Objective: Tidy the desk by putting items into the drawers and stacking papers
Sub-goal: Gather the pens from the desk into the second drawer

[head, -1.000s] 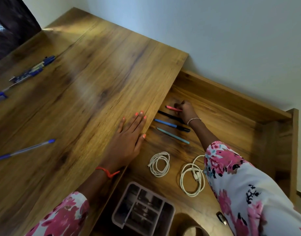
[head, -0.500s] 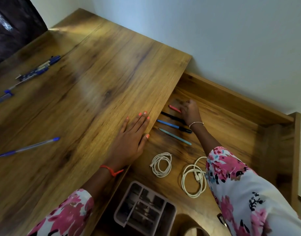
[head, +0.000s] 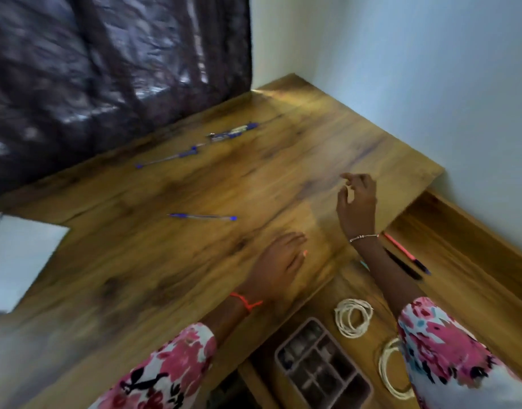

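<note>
The nearest loose pen (head: 202, 216), clear with blue ends, lies flat on the worktop (head: 171, 278), well to the left of both hands and touched by neither. The right hand (head: 357, 205) is lifted above the worktop's right part, its fingers (head: 346, 176) loosely curled with thumb and forefinger close together, holding nothing. The left hand (head: 279, 264) rests palm down near the worktop's right edge, fingers (head: 295, 239) straight and together, pointing toward the far side.

Further back, two more blue pens (head: 168, 159) lie end to end near a cluster of pens (head: 233, 132) by the dark curtain (head: 106, 69) (any printing on them is too blurred to read). A white sheet of paper (head: 17, 261) sits at the worktop's left edge.

To the right, below worktop level, the open drawer (head: 475, 240) holds a pink pen (head: 398, 250) and a dark pen (head: 407, 270) side by side just beyond the right forearm, a coiled white cable (head: 352, 317), a second coil (head: 391, 373) partly under the floral sleeve (head: 448, 349), and a divided tray (head: 321, 364).
</note>
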### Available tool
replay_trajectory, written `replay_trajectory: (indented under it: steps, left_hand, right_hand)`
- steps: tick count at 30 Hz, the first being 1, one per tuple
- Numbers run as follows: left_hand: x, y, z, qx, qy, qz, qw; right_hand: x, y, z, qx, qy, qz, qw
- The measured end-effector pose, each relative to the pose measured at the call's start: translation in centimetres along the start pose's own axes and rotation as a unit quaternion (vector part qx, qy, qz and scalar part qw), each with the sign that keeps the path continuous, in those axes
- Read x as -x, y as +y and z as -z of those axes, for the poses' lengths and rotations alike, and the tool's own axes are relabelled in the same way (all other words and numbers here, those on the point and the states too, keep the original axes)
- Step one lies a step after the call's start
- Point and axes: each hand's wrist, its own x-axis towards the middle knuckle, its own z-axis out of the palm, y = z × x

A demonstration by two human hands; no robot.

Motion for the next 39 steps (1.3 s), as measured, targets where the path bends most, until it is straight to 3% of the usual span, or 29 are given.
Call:
replay_trajectory:
  steps: [4,8,12,17,21,24,26,28,32,36,39]
  left_hand:
    - [5.4,-4.4,6.1,-0.033,0.102,0.043,0.993]
    - [12.2,-8.2,12.1,-0.101,0.206,0.089,0.969]
    - [19.5,-10.3,16.1,-0.136,0.305,0.173,0.927]
    - [27.5,-11.4,17.6,-0.139,0.399,0.266,0.866]
    - [31.8,-11.8,18.0,-0.135,0.499,0.367,0.773]
    - [34.1,-11.7,18.9,-0.120,0.595,0.449,0.656]
    - [35.4,-11.6,19.9,-0.089,0.626,0.524,0.570]
    - [36.4,-11.7,20.5,-0.050,0.613,0.585,0.528]
    - [37.2,-12.1,21.1,-0.044,0.544,0.647,0.532]
    - [36.7,-12.3,21.1,-0.057,0.499,0.676,0.540]
    - [36.7,-12.7,21.7,-0.049,0.472,0.688,0.550]
  right_hand:
    - [0.8,-7.2,-4.8,-0.029,-0.098,0.120,0.988]
    - [2.2,-13.9,-9.8,-0.039,-0.221,0.205,0.953]
    - [4.6,-17.8,-13.6,0.071,-0.369,0.160,0.913]
    - [6.8,-20.5,-15.4,0.204,-0.425,0.113,0.874]
    - [8.5,-26.2,-16.3,0.160,-0.440,0.153,0.870]
    - [11.2,-32.2,-17.1,0.064,-0.447,0.173,0.875]
    - [14.0,-36.1,-17.6,-0.014,-0.479,0.178,0.859]
    - [17.3,-39.3,-18.6,-0.061,-0.524,0.203,0.825]
    - [23.7,-44.4,-20.2,-0.082,-0.593,0.261,0.758]
    - [27.9,-46.5,-21.0,0.001,-0.638,0.337,0.692]
    - [29.0,-46.5,-21.2,0.037,-0.628,0.378,0.679]
